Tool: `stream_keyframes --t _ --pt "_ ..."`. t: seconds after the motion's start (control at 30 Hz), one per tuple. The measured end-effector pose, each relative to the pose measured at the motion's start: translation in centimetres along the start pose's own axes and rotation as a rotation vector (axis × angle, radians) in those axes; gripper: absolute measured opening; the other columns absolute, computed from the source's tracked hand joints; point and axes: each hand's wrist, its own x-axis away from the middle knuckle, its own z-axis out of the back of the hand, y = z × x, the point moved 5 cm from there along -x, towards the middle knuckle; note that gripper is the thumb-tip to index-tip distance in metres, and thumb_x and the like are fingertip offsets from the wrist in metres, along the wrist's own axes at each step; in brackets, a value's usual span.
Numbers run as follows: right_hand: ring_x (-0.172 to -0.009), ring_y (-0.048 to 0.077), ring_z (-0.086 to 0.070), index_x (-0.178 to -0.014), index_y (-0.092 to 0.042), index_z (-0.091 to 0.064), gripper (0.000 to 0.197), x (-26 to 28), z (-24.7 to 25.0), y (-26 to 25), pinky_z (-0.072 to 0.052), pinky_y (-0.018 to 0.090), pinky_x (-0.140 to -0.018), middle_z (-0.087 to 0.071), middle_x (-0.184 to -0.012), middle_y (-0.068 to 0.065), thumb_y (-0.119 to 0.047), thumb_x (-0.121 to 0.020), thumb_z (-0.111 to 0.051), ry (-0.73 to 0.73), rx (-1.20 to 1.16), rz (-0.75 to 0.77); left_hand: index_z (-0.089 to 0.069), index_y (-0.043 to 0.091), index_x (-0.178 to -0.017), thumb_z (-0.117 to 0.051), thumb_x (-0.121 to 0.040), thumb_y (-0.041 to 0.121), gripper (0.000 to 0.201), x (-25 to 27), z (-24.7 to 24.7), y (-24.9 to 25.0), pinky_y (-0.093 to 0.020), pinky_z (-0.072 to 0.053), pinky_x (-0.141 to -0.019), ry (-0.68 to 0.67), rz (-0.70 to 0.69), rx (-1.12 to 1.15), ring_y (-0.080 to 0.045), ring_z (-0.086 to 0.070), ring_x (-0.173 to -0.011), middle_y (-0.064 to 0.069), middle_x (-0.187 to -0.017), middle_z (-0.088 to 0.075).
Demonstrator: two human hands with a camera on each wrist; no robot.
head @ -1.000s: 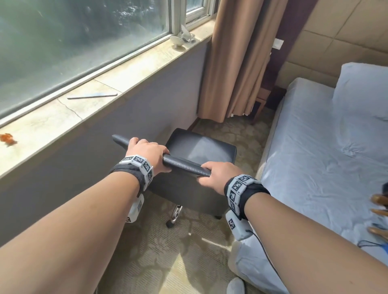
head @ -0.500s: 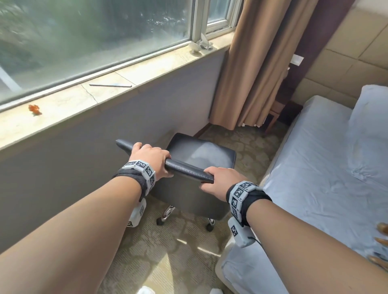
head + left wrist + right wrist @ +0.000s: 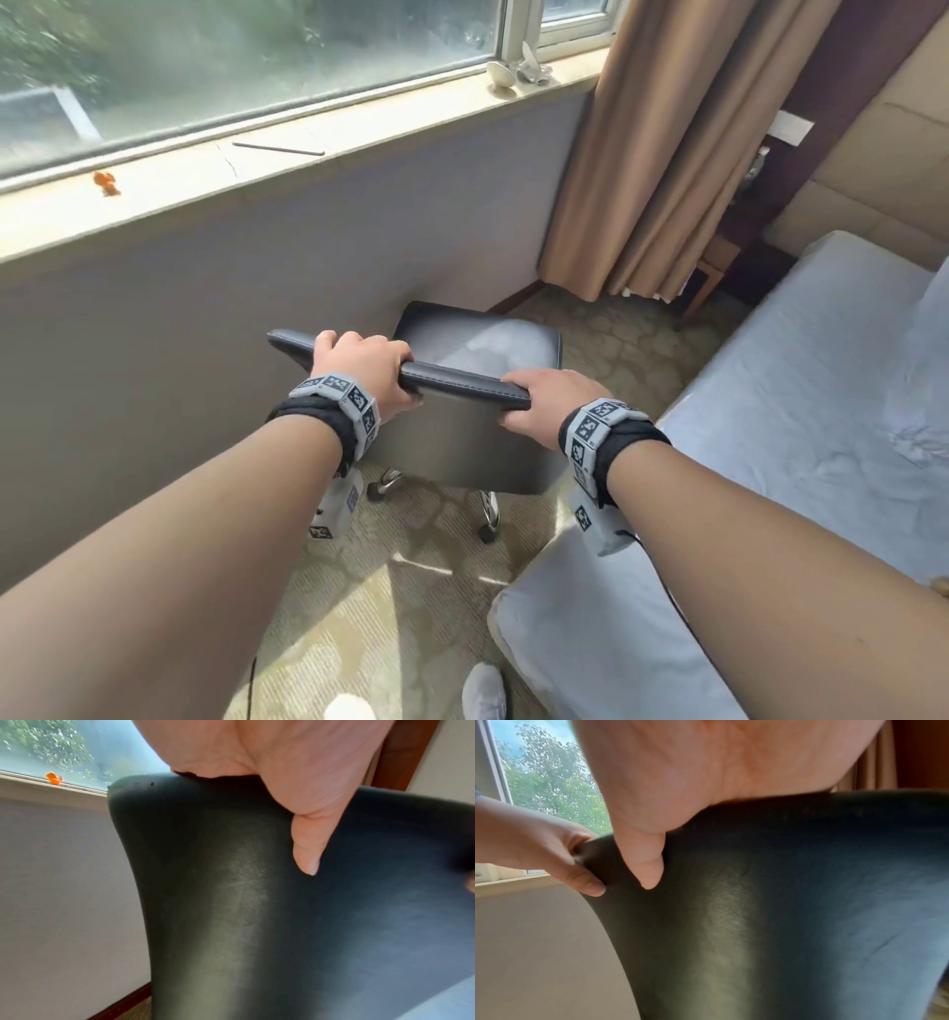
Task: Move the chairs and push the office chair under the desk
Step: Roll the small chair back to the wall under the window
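A black leather office chair (image 3: 477, 339) on chrome legs with castors stands on the carpet between the window wall and the bed. My left hand (image 3: 359, 370) grips the top edge of its backrest (image 3: 462, 385) near the left end. At the right end my right hand (image 3: 539, 401) grips the same edge. In the left wrist view the left thumb (image 3: 307, 850) lies on the rear face of the backrest (image 3: 231, 902). In the right wrist view the right thumb (image 3: 647, 862) presses the rear face of the backrest (image 3: 782, 902), with my left hand (image 3: 552, 852) curled round the edge further along. No desk is in view.
A grey wall (image 3: 179, 318) under a stone window sill (image 3: 308, 149) runs along the left. A bed with a pale blue sheet (image 3: 770, 462) fills the right. Tan curtains (image 3: 642, 154) hang in the far corner. My white shoes (image 3: 482, 694) stand on the patterned carpet (image 3: 385, 591).
The chair has rolled away from me along the wall toward the curtain corner, both hands still on the backrest. More of the castors and carpet now show.
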Motion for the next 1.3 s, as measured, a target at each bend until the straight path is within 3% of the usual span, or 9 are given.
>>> stream_keyframes --t 0.17,0.3,0.4,0.57,0.77,0.97,1.1,1.3 --pt "-0.115 0.028 -0.061 -0.128 -0.048 -0.062 0.043 -0.7 1.2 2.3 -0.054 0.042 -0.098 -0.069 -0.117 -0.005 -0.062 -0.087 -0.066 0.024 0.115 -0.03 -0.064 0.042 -0.115 -0.056 -0.081 0.057 0.038 0.2 0.2 2.4 -0.046 -0.034 -0.108 0.07 -0.022 0.055 -0.025 -0.06 -0.11 0.012 -0.109 -0.067" --pt "-0.114 0.028 -0.06 -0.125 -0.044 -0.064 0.043 -1.2 1.0 1.9 -0.052 0.041 -0.099 -0.066 -0.115 -0.004 -0.064 -0.087 -0.067 0.061 0.162 -0.041 -0.066 0.041 -0.117 -0.057 -0.085 0.063 0.04 0.3 -0.1 1.5 -0.039 -0.039 -0.098 0.125 -0.082 0.061 -0.024 -0.063 -0.107 0.011 -0.109 -0.069" --pt "-0.111 0.028 -0.06 -0.123 -0.042 -0.066 0.041 -0.7 0.1 0.5 -0.053 0.041 -0.095 -0.066 -0.113 -0.003 -0.062 -0.087 -0.066 0.095 0.186 -0.044 -0.068 0.041 -0.117 -0.059 -0.084 0.068 0.043 1.1 -0.6 -0.1 -0.039 -0.038 -0.098 0.162 -0.076 0.085 -0.024 -0.063 -0.107 0.011 -0.108 -0.07" --pt "-0.11 0.028 -0.06 -0.12 -0.042 -0.068 0.037 2.0 -1.2 -2.1 -0.051 0.038 -0.09 -0.068 -0.115 -0.002 -0.058 -0.087 -0.066 0.097 0.207 -0.062 -0.07 0.043 -0.113 -0.065 -0.08 0.069 0.042 4.0 -1.1 -2.1 -0.038 -0.036 -0.099 0.155 -0.07 0.139 -0.022 -0.061 -0.106 0.013 -0.102 -0.073" --pt "-0.114 0.029 -0.06 -0.136 -0.045 -0.062 0.051 5.7 -2.9 -5.3 -0.052 0.042 -0.098 -0.066 -0.122 -0.003 -0.06 -0.088 -0.064 0.047 0.235 -0.051 -0.072 0.041 -0.11 -0.066 -0.078 0.067 0.042 8.3 -1.9 -4.6 -0.037 -0.038 -0.1 0.151 -0.067 0.173 -0.02 -0.063 -0.102 0.014 -0.092 -0.074" --pt "-0.121 0.03 -0.056 -0.144 -0.04 -0.053 0.058 8.6 -4.5 -7.6 -0.048 0.045 -0.105 -0.061 -0.132 0.0 -0.059 -0.089 -0.063 0.005 0.295 0.009 -0.071 0.043 -0.116 -0.068 -0.079 0.067 0.044 11.8 -3.1 -6.3 -0.036 -0.035 -0.103 0.132 -0.048 0.206 -0.019 -0.06 -0.106 0.014 -0.098 -0.073" --pt "-0.119 0.03 -0.055 -0.141 -0.039 -0.054 0.056 9.8 -5.4 -7.8 -0.048 0.044 -0.102 -0.06 -0.129 0.0 -0.058 -0.089 -0.064 -0.009 0.3 0.055 -0.072 0.044 -0.116 -0.069 -0.078 0.067 0.045 13.5 -3.5 -6.3 -0.036 -0.036 -0.101 0.121 -0.013 0.214 -0.019 -0.061 -0.103 0.013 -0.093 -0.072" --pt "-0.12 0.028 -0.056 -0.14 -0.038 -0.057 0.052 10.9 -5.4 -5.5 -0.047 0.043 -0.104 -0.061 -0.127 -0.001 -0.056 -0.091 -0.062 0.014 0.316 0.142 -0.069 0.046 -0.121 -0.07 -0.079 0.07 0.049 15.5 -2.9 -3.9 -0.035 -0.036 -0.102 0.082 0.032 0.195 -0.018 -0.059 -0.109 0.011 -0.099 -0.071"
